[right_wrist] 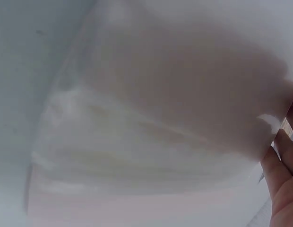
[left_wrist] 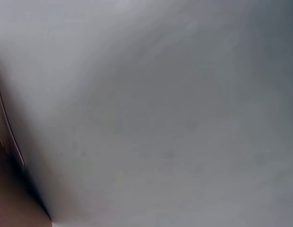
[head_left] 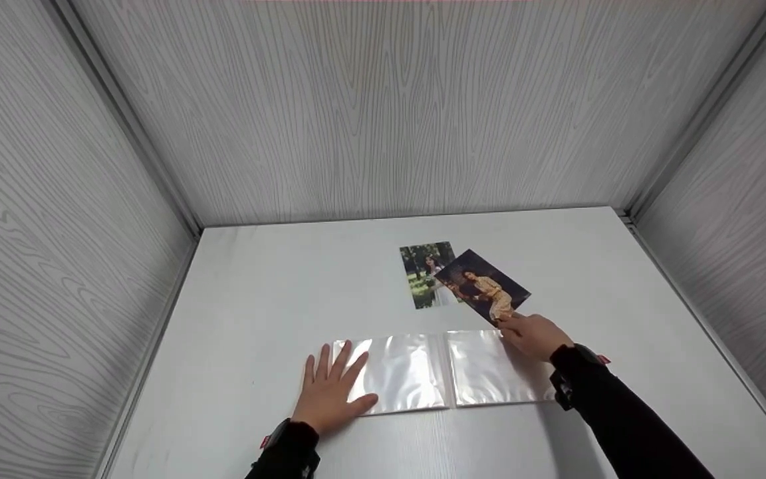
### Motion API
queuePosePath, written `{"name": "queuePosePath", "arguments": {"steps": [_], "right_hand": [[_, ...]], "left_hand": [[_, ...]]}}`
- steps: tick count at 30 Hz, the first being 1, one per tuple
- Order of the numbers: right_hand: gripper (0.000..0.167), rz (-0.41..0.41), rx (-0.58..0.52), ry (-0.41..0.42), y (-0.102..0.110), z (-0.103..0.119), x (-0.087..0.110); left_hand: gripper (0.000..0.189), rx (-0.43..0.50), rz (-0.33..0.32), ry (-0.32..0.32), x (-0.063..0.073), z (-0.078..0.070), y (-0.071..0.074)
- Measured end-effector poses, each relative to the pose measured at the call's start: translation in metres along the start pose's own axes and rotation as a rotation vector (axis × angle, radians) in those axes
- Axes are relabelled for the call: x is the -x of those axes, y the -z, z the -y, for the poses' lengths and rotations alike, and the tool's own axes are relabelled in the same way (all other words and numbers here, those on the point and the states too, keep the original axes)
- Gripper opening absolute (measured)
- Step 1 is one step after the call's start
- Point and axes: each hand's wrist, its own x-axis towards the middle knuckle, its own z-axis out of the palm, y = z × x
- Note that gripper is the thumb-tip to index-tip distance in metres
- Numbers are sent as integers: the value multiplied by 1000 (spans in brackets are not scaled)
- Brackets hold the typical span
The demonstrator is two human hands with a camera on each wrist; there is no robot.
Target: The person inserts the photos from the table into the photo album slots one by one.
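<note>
An open photo album (head_left: 401, 376) with clear, glossy sleeves lies on the white table. My left hand (head_left: 328, 398) rests on its left page with the fingers spread. In the left wrist view only a sliver of that hand (left_wrist: 16, 201) shows at the lower left. With my right hand (head_left: 534, 336) I pinch a dark photo print (head_left: 479, 283) by its near corner, over the far edge of the right page. It shows a seated person in light clothes. The right wrist view has fingers (right_wrist: 279, 177) at its right edge, beside the blurred right page (right_wrist: 113, 161).
Beyond the album lies a second photo print (head_left: 419, 276), green with a person in white, partly covered in the head view by the held one. Grey wood-grain panels enclose the white table (head_left: 276, 286) at the back (head_left: 370, 120), left and right.
</note>
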Motion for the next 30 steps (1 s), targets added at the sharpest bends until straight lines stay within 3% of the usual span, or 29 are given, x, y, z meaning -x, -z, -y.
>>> {"name": "queuePosePath", "arguments": {"steps": [16,25,30], "right_hand": [[16,-110,-92,-14,2,-5,1],[30,-153,-79,-53,6,-6,7],[32,-158,-71,-102,9,-16,15]], "left_hand": [[82,25,1,-5,3,-9,13],[82,19,-6,-10,4,-11,15],[80,59,-48,-40,6,-10,16]]}}
